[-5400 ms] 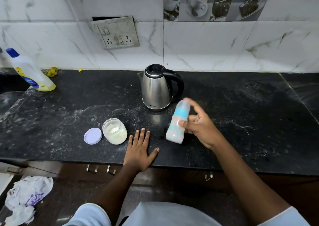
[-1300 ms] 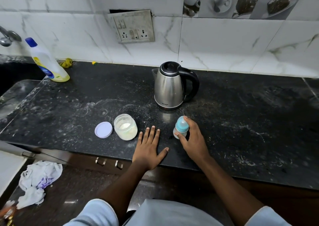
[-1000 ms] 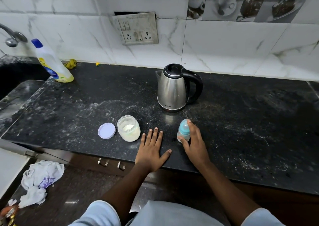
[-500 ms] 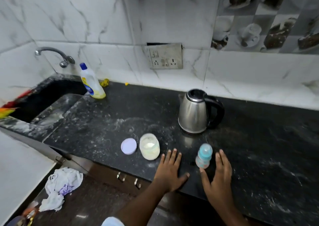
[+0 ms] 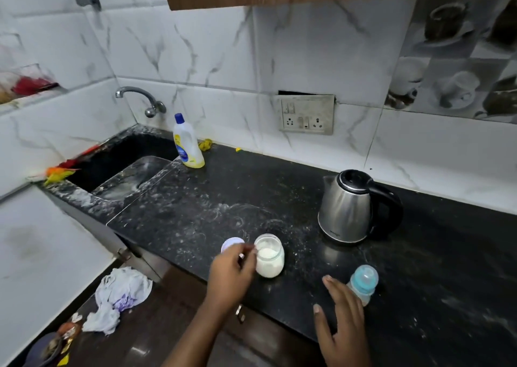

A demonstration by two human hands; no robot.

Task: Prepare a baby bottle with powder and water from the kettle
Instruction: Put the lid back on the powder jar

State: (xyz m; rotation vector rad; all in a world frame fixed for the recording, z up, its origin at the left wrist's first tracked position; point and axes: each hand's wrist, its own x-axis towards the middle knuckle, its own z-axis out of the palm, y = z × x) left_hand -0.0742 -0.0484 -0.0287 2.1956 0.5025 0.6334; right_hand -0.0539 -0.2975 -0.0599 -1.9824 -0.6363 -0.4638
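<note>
The baby bottle [image 5: 362, 282] with its pale blue cap stands upright on the black counter [image 5: 212, 207]. My right hand [image 5: 342, 322] lies open just left of it, fingers straight and apart from it. The glass jar of white powder [image 5: 270, 259] stands uncapped, with its lilac lid [image 5: 230, 244] lying to its left. My left hand [image 5: 232, 274] hovers with curled fingers over the lid's near edge, fingertips at the jar's rim. Blur hides whether they grip anything. The steel kettle [image 5: 349, 210] sits behind, lid closed, handle to the right.
A sink [image 5: 120, 168] with a tap [image 5: 140, 98] lies at the far left, and a dish soap bottle [image 5: 188, 142] stands beside it. A wall socket [image 5: 306, 114] is above the counter. A crumpled cloth [image 5: 120, 294] lies on the floor below.
My right hand set the bottle upright on the counter and let go. My left hand lifted off the counter and moved left to the jar and lid. The view swung left and up.
</note>
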